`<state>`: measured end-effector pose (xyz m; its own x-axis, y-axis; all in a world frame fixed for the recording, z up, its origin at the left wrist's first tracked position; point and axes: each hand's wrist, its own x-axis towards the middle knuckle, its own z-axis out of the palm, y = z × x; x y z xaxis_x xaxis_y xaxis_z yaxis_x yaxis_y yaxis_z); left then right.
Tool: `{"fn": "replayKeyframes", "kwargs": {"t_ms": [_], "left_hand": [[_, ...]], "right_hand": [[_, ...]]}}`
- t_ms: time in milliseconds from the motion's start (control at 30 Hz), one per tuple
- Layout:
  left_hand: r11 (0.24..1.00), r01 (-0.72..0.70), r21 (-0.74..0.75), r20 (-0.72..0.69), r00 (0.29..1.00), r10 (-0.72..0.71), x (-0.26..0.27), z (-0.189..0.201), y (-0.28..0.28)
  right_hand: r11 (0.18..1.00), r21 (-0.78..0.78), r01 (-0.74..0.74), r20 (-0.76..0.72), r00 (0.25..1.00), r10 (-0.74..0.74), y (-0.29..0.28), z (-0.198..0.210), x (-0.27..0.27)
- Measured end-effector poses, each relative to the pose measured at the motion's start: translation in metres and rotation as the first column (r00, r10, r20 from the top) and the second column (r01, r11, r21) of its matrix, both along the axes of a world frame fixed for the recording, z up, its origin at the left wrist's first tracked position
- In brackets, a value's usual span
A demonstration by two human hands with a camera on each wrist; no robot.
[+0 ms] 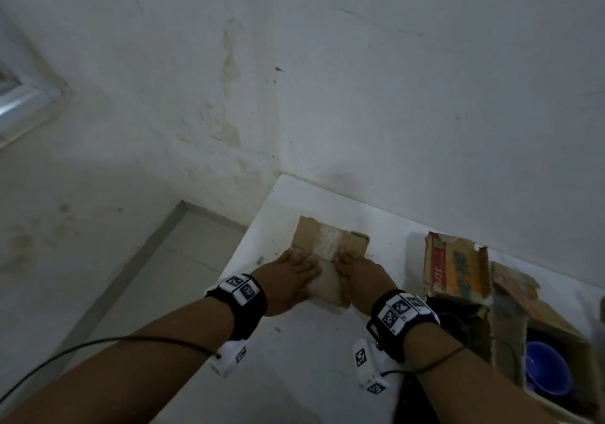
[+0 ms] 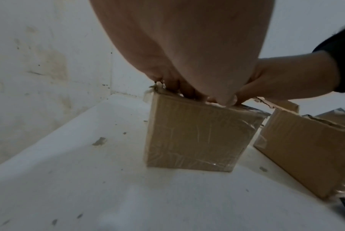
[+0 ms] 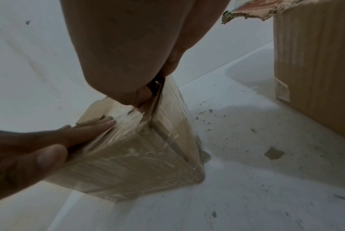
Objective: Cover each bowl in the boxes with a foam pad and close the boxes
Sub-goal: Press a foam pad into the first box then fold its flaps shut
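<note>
On the white table (image 1: 294, 374), the small taped cardboard box (image 2: 197, 137) lies directly under your palms. Your left hand (image 1: 288, 279) presses with flat fingers; your right hand (image 1: 360, 276) presses beside it (finger state unclear). The blue bowl (image 1: 546, 368) waits uncovered, nearer your right.

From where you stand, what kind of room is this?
Probably a plain back room used for packing: stained white walls, a scuffed white table in the corner, and worn cardboard boxes, one holding a blue bowl.

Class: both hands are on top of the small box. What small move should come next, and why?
Probably lift both hands off the small box, whose flaps look pressed flat, and reach for the open box: its blue bowl lies uncovered.
</note>
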<state>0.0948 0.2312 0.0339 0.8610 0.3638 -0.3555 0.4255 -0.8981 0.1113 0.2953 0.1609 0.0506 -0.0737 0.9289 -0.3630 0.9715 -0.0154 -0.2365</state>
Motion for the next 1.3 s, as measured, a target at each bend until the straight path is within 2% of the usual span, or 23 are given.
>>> {"fn": "replayKeyframes", "kwargs": {"t_ms": [33, 100, 167, 233, 300, 367, 533, 633, 700, 767, 867, 933, 1033, 1066, 1166, 1233, 1300], "left_hand": [[0.996, 0.079, 0.048, -0.024, 0.997, -0.078, -0.001, -0.001, 0.002], [0.991, 0.124, 0.042, -0.044, 0.991, -0.123, 0.003, 0.013, 0.001], [0.994, 0.078, 0.070, 0.064, 0.995, -0.083, 0.013, 0.018, 0.006], [0.999, -0.040, 0.006, 0.232, 0.972, 0.037, 0.022, 0.015, 0.007], [0.991, -0.126, -0.051, 0.131, 0.983, 0.131, 0.026, 0.004, 0.001], [0.994, -0.103, -0.031, 0.063, 0.992, 0.105, 0.022, -0.002, -0.006], [0.999, -0.015, -0.043, 0.051, 0.999, 0.017, -0.001, -0.015, -0.010], [0.994, 0.069, -0.085, 0.010, 0.998, -0.069, -0.007, -0.009, -0.006], [0.989, 0.108, -0.098, 0.058, 0.993, -0.103, -0.005, 0.002, -0.003], [0.993, 0.043, -0.108, 0.131, 0.991, -0.029, -0.002, 0.013, 0.003], [0.978, -0.133, -0.159, 0.246, 0.954, 0.169, 0.007, 0.017, 0.007], [0.974, -0.180, -0.138, 0.196, 0.959, 0.205, 0.013, 0.014, 0.008], [0.986, -0.140, -0.093, 0.028, 0.989, 0.143, 0.014, 0.004, 0.011], [0.988, -0.123, -0.093, 0.001, 0.992, 0.124, 0.013, 0.002, 0.013], [0.985, -0.095, -0.144, -0.048, 0.995, 0.089, 0.012, 0.007, 0.022], [0.986, -0.063, -0.157, -0.090, 0.995, 0.049, 0.012, 0.013, 0.028], [0.988, -0.036, -0.153, -0.120, 0.993, 0.018, 0.013, 0.017, 0.032]], "right_hand": [[1.000, -0.009, -0.028, 0.007, 1.000, 0.028, -0.002, 0.005, -0.001], [0.999, -0.016, -0.039, 0.009, 0.999, 0.039, -0.003, 0.006, -0.002], [1.000, -0.001, 0.015, -0.016, 1.000, -0.015, -0.003, 0.007, -0.002], [1.000, 0.013, -0.007, -0.011, 1.000, 0.007, -0.002, 0.004, -0.001], [1.000, -0.011, -0.020, -0.009, 1.000, 0.020, -0.002, 0.004, 0.000], [1.000, -0.001, -0.004, -0.010, 1.000, 0.004, 0.000, 0.001, 0.001], [1.000, -0.017, 0.013, -0.012, 1.000, -0.013, 0.000, -0.003, 0.001], [1.000, -0.010, -0.006, 0.000, 1.000, 0.006, -0.002, -0.003, 0.000], [0.999, -0.001, 0.038, -0.032, 0.999, -0.038, -0.003, -0.001, -0.001], [0.998, 0.029, 0.060, -0.044, 0.997, -0.059, -0.003, 0.001, -0.004], [0.985, 0.053, 0.165, -0.082, 0.984, -0.160, -0.002, -0.003, -0.015], [0.976, 0.026, 0.218, -0.088, 0.973, -0.215, -0.002, -0.011, -0.021], [0.991, -0.014, 0.131, -0.020, 0.991, -0.132, -0.007, -0.016, -0.025], [0.992, -0.012, 0.128, -0.041, 0.991, -0.129, -0.008, -0.016, -0.025], [0.968, 0.033, 0.248, -0.206, 0.950, -0.236, -0.008, -0.019, -0.021], [0.979, 0.034, 0.202, -0.182, 0.964, -0.193, -0.007, -0.019, -0.020], [0.995, 0.022, 0.094, -0.080, 0.993, -0.092, -0.007, -0.019, -0.020]]}}
